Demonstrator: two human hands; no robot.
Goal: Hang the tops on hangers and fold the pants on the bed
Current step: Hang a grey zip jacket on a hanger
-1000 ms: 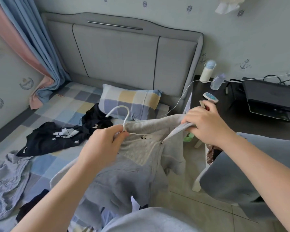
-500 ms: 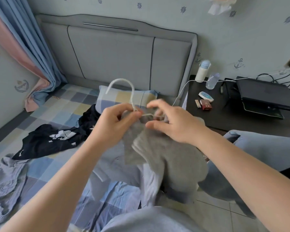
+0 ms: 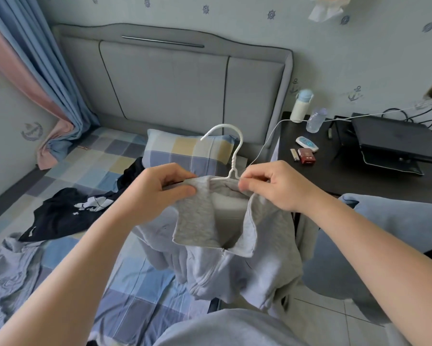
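Note:
A grey zip-up hoodie [image 3: 237, 248] hangs in front of me on a white hanger [image 3: 231, 151], whose hook points up. My left hand [image 3: 160, 191] pinches the hoodie's left collar edge. My right hand [image 3: 277, 186] pinches the right collar edge close to the hanger's neck. The hanger's arms are hidden inside the hoodie. A black garment with white print [image 3: 70, 213] lies spread on the bed [image 3: 92, 166]. A light grey garment [image 3: 10, 268] lies crumpled at the bed's near left.
A checked pillow [image 3: 185, 151] rests against the grey headboard [image 3: 170, 86]. To the right stands a dark nightstand [image 3: 334, 171] with a bottle, small items, a white cable and a black laptop on a stand [image 3: 394, 143]. Curtains hang at the far left.
The hoodie's collar has been spread out over the hanger. My hands have moved apart to either side of the collar, and the hanger's hook now stands upright between them.

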